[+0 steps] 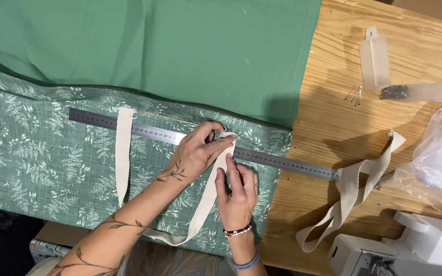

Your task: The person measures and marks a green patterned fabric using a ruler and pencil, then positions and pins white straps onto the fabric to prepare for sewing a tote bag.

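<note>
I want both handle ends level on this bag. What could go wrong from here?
The long steel ruler lies loose and slanted across the leaf-print green fabric panel, so it may shift under the left hand. The cream webbing strap end is only pressed down by the right hand, unpinned, and may slip. The loose sewing pins sit away on the wooden table.

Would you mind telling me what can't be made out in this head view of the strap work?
- End of the cream strap: covered by the left hand and right hand.
- Middle of the steel ruler: hidden under both hands.
- Sewing machine: cut off by the bottom and right edges.
- Pins: too small to count.
- Contents of the plastic bag: blurred, cut off.
</note>
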